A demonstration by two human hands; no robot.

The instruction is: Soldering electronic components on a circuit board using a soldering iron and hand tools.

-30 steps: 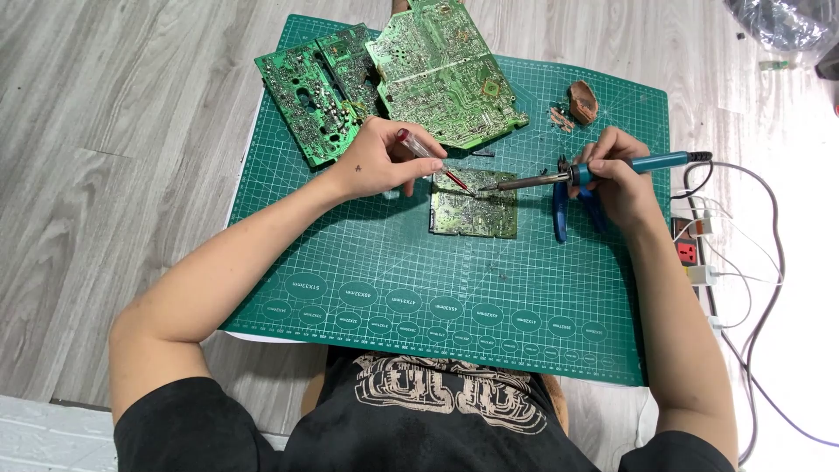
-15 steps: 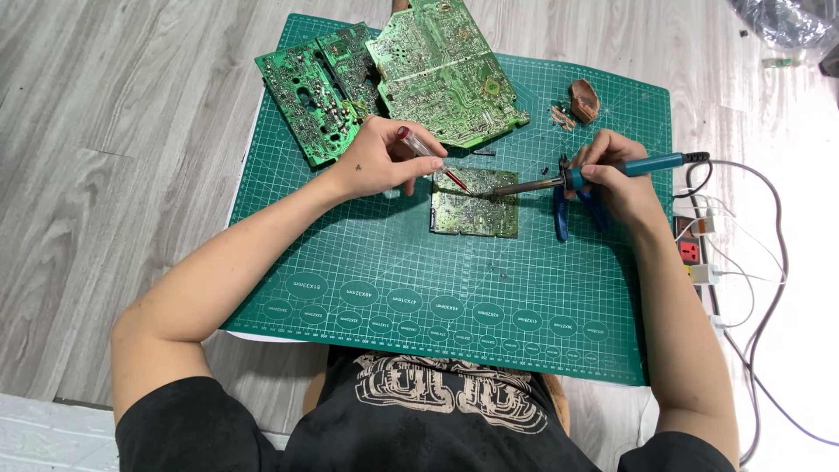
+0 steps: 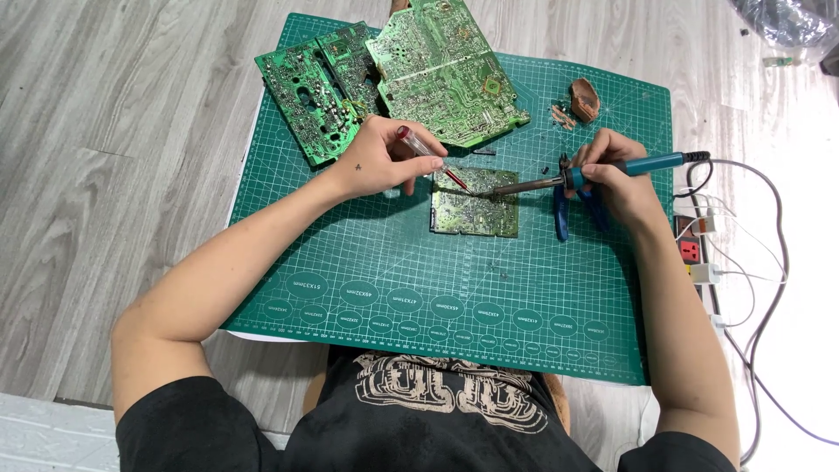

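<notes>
Mid-soldering: right hand (image 3: 616,179) grips the iron (image 3: 603,170), left hand (image 3: 380,162) grips a screwdriver (image 3: 433,159), both tips on the small board (image 3: 474,212); next likely needs steady prying.

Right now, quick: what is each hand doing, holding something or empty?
Left hand: closed on a thin red-tipped clear-handled tool.
Right hand: closed on a teal-handled soldering iron.

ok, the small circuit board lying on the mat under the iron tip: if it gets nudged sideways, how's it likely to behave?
The small circuit board looks like a thin, flat, rigid panel, so it probably slides as one piece rather than flexing. Neither hand rests on it; only tool tips reach it, so it's likely light enough to skate. The cutting mat appears matte, which may add some grip.
</notes>
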